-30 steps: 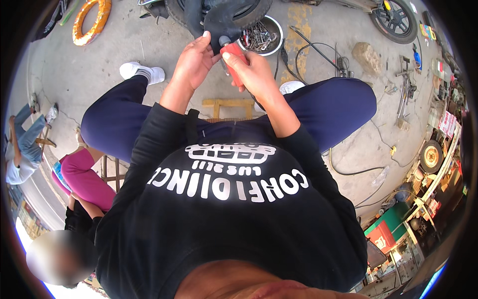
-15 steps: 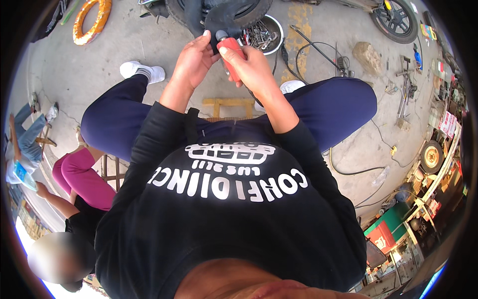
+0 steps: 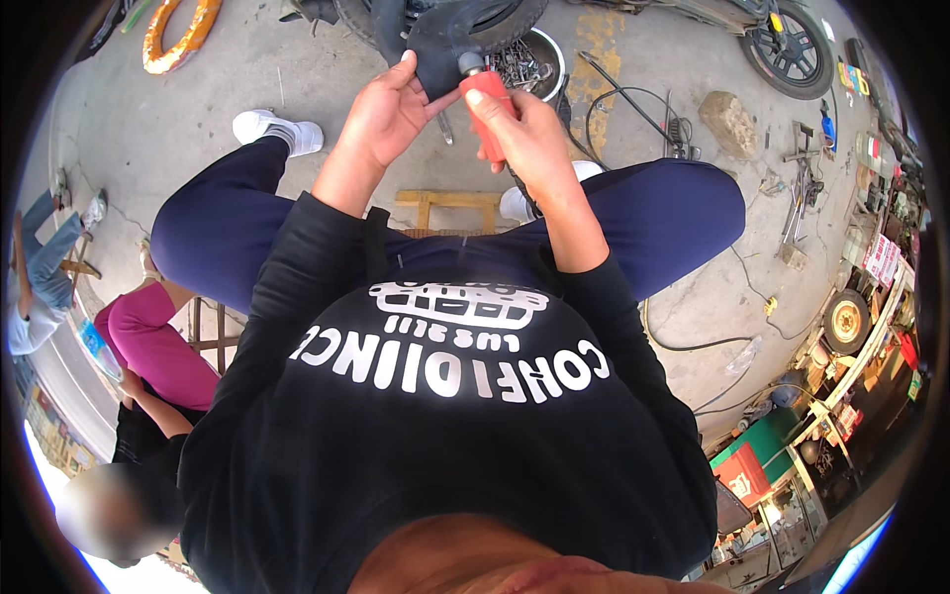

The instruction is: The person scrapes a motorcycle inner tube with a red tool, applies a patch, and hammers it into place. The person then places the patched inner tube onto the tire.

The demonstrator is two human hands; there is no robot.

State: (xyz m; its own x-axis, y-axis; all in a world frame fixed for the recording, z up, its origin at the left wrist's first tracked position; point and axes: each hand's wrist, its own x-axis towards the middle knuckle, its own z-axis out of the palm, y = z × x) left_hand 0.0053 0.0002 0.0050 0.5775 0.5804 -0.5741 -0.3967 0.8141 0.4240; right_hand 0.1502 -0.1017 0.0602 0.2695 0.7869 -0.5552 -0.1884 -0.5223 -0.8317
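A black rubber inner tube (image 3: 435, 61) lies over the near side of a tyre (image 3: 517, 28) in front of me. My left hand (image 3: 376, 124) holds the tube's near edge, thumb along its left side and fingertips under it. In my right hand (image 3: 534, 148) is a red-bodied hand-held grinder (image 3: 485, 104), gripped with the thumb on top. Its rounded grey head touches or sits just over the tube's right side; I cannot tell which. A dark cord hangs from the grinder's lower end.
A metal bowl (image 3: 561, 74) of small metal parts stands right of the tyre. Beyond it lie a black hose (image 3: 633, 94), a stone (image 3: 730, 124) and several tools (image 3: 800, 198). A low wooden stool (image 3: 421, 210) stands between my legs. Another person (image 3: 163, 332) sits at left.
My right hand and the grinder have shifted right and slightly down. More of the tube's flat surface now shows between my hands. The person at left has lowered a hand.
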